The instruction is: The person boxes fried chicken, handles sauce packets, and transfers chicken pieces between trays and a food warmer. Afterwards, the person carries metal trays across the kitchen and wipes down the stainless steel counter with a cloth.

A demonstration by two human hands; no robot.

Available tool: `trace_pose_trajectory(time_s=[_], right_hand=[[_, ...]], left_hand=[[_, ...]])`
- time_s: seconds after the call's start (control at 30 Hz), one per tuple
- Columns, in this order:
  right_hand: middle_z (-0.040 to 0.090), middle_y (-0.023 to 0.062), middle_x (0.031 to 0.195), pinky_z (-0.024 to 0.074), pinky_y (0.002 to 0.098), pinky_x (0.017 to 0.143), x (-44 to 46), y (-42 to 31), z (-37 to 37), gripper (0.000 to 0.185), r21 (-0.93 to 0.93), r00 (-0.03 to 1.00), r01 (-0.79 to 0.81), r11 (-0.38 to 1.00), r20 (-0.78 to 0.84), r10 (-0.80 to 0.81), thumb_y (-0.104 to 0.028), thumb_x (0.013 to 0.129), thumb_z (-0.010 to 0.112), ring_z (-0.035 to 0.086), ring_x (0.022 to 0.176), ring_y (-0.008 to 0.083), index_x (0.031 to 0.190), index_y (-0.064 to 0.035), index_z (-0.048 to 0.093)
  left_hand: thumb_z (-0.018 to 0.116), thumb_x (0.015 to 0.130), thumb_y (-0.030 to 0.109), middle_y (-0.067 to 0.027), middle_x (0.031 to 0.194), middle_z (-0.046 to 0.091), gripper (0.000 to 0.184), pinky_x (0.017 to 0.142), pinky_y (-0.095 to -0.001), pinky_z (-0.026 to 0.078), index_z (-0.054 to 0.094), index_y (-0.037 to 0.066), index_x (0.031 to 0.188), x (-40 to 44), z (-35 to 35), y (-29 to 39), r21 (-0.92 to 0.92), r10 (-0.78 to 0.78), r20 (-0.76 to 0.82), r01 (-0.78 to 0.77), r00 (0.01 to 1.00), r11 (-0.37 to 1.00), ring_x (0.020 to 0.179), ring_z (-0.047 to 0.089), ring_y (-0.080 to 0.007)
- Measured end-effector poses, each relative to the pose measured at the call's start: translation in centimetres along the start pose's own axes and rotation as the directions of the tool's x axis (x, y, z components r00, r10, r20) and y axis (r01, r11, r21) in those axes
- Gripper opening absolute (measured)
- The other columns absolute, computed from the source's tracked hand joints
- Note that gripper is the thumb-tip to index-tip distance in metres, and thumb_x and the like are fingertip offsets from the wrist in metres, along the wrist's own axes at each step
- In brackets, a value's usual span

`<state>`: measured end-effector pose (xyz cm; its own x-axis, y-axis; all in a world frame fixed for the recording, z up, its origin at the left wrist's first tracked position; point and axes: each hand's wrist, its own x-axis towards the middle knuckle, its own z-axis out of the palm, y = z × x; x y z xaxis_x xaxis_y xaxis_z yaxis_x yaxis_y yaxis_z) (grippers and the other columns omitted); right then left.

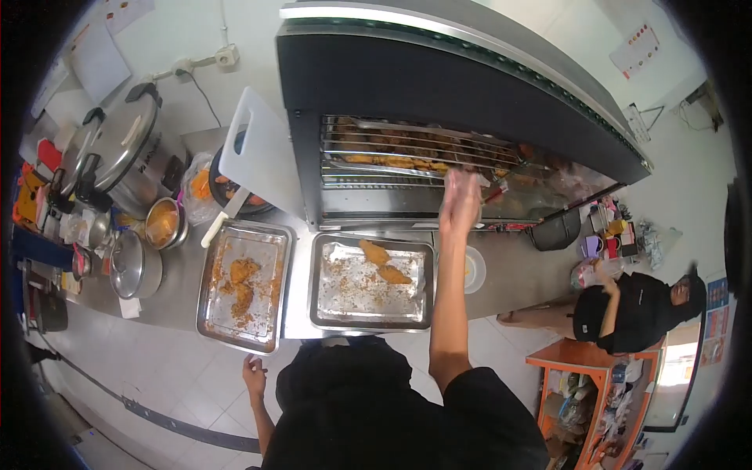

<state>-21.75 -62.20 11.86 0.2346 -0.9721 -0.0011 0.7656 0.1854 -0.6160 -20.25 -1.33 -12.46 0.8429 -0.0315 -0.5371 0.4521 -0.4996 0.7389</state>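
Right arm outstretched, the right hand (460, 202) blurs at the cabinet (439, 86) opening, grip unreadable; left hand (254, 377) hangs low, fingers loosely parted. Fried pieces (394, 275) look golden-brown, rough.

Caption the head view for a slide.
Right hand at a wire rack in a cabinet; left hand near a tray of breaded pieces.

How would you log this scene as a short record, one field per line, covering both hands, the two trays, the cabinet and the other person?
Right hand: at the display cabinet opening; blurred, grip unclear
Left hand: nothing visibly held; near the left tray, contact unclear
Left tray: breaded food, crumbs
Right tray: two breaded pieces, crumbs
Cabinet contents: browned food
Knife: pale handle, at left tray's upper-left corner
Other person: dark clothing, cap
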Motion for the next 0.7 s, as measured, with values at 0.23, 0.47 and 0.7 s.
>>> trace_pose_trajectory(time_s=[0.23, 0.47, 0.7], right_hand=[[0.061, 0.0083, 0.111, 0.0553, 0.0310, 0.079, -18.9, 9.2, 0.7, 0.038, -0.784, 0.843, -0.269, 0.559, 0.089, 0.531, -0.021, 0.094, 0.065, 0.063, 0.100, 0.0188, 0.126, -0.0024, 0.054], [0.064, 0.0135, 0.114, 0.0410, 0.0471, 0.101, -33.9, 28.1, -2.0, 0.036, -0.250, -0.073, 0.817, 0.519, 0.848, 0.524, -0.011, 0.083, 0.059, 0.054, 0.116, 0.0342, 0.119, -0.0065, 0.061], [0.064, 0.0126, 0.103, 0.0422, 0.0513, 0.096, -36.8, 35.0, -4.3, 0.018, 0.111, -0.177, 0.983, 0.145, 0.779, 0.601, -0.017, 0.081, 0.056, 0.056, 0.109, 0.0320, 0.094, -0.0106, 0.068]], left_hand=[[0.060, 0.094, 0.011, -0.0166, 0.105, 0.063, 0.036, 0.066, -0.0316, 0.056, 0.053, 0.003, 0.128, -1.0, -0.7, -4.1, -0.146, 0.037, -0.032, -0.041, 0.999, 0.988, 0.084, 0.064, -0.0196], [0.055, 0.096, 0.019, -0.0135, 0.100, 0.068, 0.037, 0.058, -0.0285, 0.051, 0.052, 0.005, 0.130, -1.2, -1.9, 1.2, -0.250, 0.075, -0.067, -0.089, 0.995, 0.964, 0.073, 0.068, -0.0191], [0.060, 0.094, 0.017, -0.0123, 0.094, 0.068, 0.033, 0.059, -0.0290, 0.054, 0.059, 0.001, 0.123, -0.9, -2.3, -6.3, -0.172, 0.138, -0.166, -0.166, 0.976, 0.971, 0.074, 0.067, -0.0183]])
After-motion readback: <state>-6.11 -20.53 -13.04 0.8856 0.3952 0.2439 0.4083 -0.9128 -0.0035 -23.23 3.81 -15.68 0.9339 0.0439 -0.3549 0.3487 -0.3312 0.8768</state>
